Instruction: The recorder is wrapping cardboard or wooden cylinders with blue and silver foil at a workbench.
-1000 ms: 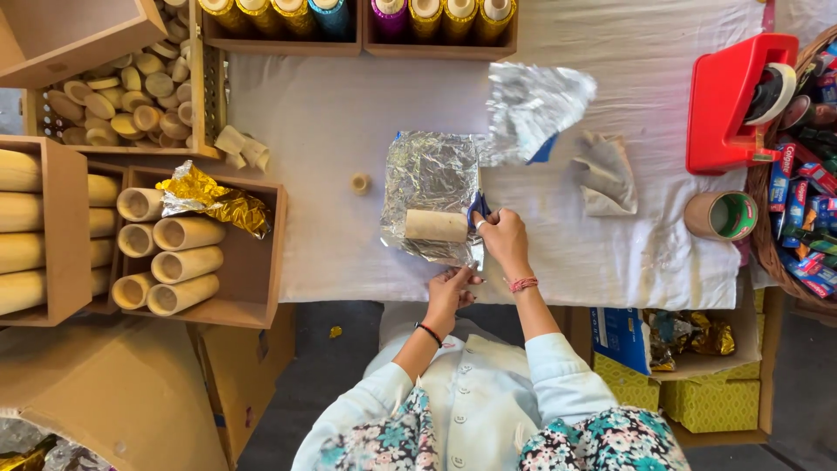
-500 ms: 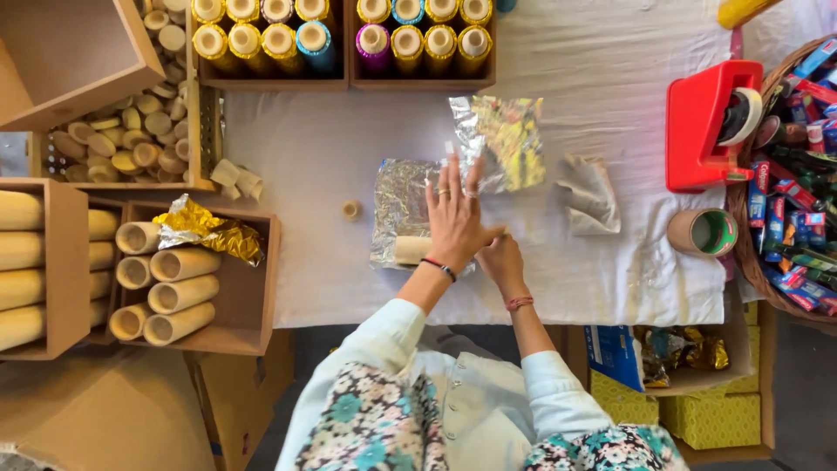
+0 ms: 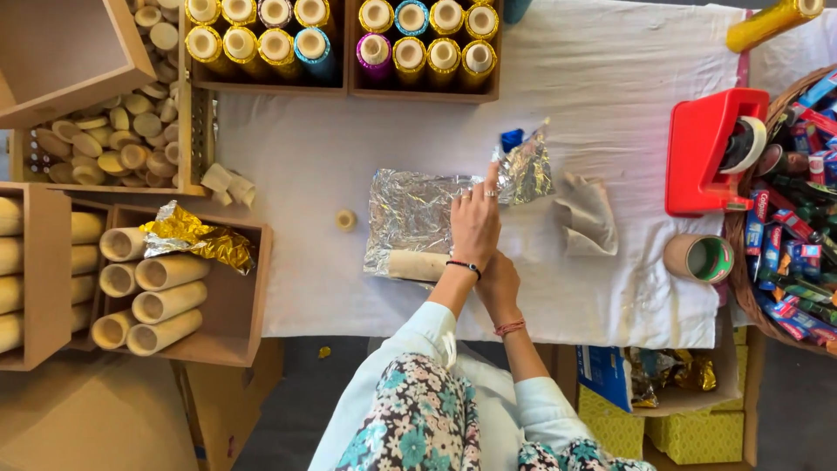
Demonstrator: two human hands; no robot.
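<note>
**A:** Left hand [image 3: 475, 225] has dropped since half a second ago: it was raised with fingers fanned, now it lies flat, fingers together, on the silver foil sheet [image 3: 410, 214]. View has shifted too.

**B:** Tube position?

**A:** Cardboard tube [image 3: 418, 265] lies along the sheet's near edge, on the white cloth [image 3: 349, 157], mid-table. Right hand [image 3: 497, 283] sits at the tube's right end, mostly hidden under the left wrist; can't tell if it pinches or just presses.

**B:** Tips for a clean wrap?

**A:** My read: keep the flat palm tensioning the foil, square the tube to the edge, roll slowly. Foil looks crinkly, likely to tear or skew if dragged.

**B:** Surroundings?

**A:** Second crumpled foil piece [image 3: 526, 170] just beyond the fingertips, brown paper scrap [image 3: 586, 214] right of it, small cap [image 3: 346, 220] left. Red tape dispenser [image 3: 708, 153] far right; box of bare tubes [image 3: 157, 301] left.
</note>
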